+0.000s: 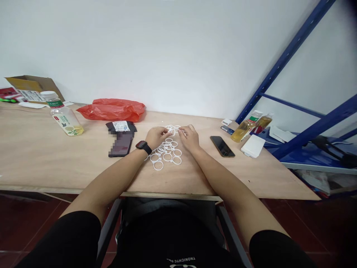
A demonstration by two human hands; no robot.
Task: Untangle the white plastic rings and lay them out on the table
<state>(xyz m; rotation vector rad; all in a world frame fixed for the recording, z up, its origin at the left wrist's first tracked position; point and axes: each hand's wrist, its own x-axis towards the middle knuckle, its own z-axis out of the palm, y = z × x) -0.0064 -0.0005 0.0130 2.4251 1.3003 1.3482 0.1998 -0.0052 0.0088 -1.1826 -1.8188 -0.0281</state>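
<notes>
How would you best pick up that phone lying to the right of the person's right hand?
I'd come from above and pinch the phone across its two long edges, around the middle. It lies flat on the table, dark face up, so its underside is covered, while both long edges look free of other things.

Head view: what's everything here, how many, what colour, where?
Table: 1, pale wood, centre
Wall: 1, white, behind
Rings: many overlapping, white, centre
Plastic bag: 1, red, back
Labelled packet: 1, black, left
Pixelated item: 1, dark, left
Bottles: 3, yellow drink, one left, two right
Cardboard box: 1, brown, left
Phone: 1, black, right
Case: 1, white, right
Slotted block: 1, white, right
Flat pack: 1, blue, right
Shelving: 1, blue, right
Clutter: uncountable, mixed, both ends
Floor: 1, red, below
Chair: 1, dark, bottom
Watch: 1, black, centre
Left hand, right hand: 2, bare, at rings
</notes>
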